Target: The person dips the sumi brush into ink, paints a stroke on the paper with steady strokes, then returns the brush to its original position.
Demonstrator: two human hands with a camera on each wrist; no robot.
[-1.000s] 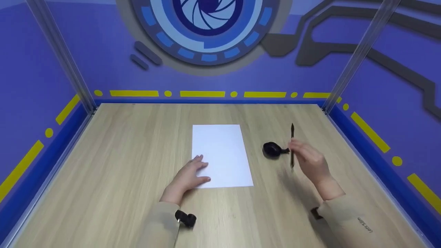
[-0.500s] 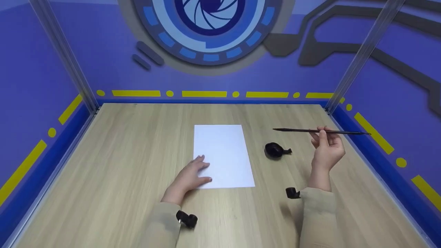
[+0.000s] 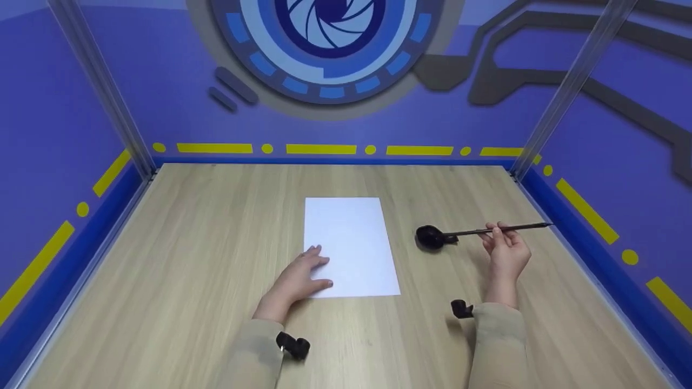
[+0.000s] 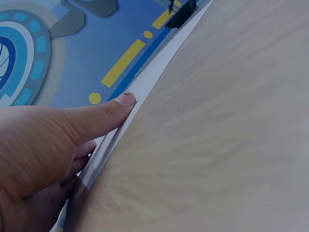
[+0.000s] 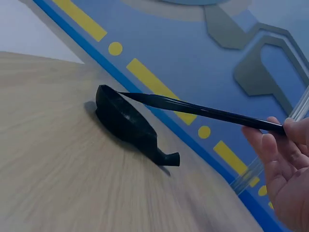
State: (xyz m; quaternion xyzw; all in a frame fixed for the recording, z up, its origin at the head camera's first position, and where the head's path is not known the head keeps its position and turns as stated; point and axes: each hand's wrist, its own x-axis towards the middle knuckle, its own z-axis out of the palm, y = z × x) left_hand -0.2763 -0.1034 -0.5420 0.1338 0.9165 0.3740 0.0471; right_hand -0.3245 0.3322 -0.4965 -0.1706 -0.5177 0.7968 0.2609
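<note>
A white sheet of paper [image 3: 351, 232] lies flat on the wooden table. My left hand [image 3: 293, 276] rests on its lower left edge with the thumb and fingers spread. To the right of the sheet sits a small, round black dish [image 3: 430, 238] with a short, stubby handle. My right hand [image 3: 507, 256] pinches a dark writing brush [image 3: 471, 233] between thumb and fingers, about midway along the shaft. In the right wrist view the brush [image 5: 207, 112] slants toward the dish [image 5: 123, 118], its pointed tip at the rim; whether it touches is unclear.
The wooden tabletop [image 3: 216, 232] is enclosed by blue printed walls [image 3: 178, 124] at the back and sides. A transparent corner post [image 3: 573, 81] stands at the back right. Small black cameras [image 3: 293, 346] sit on both sleeves.
The right hand first held the brush upright beside the dish, then turned it level above. Now it has lowered the brush, bringing its tip to the dish. The left hand stays on the paper.
</note>
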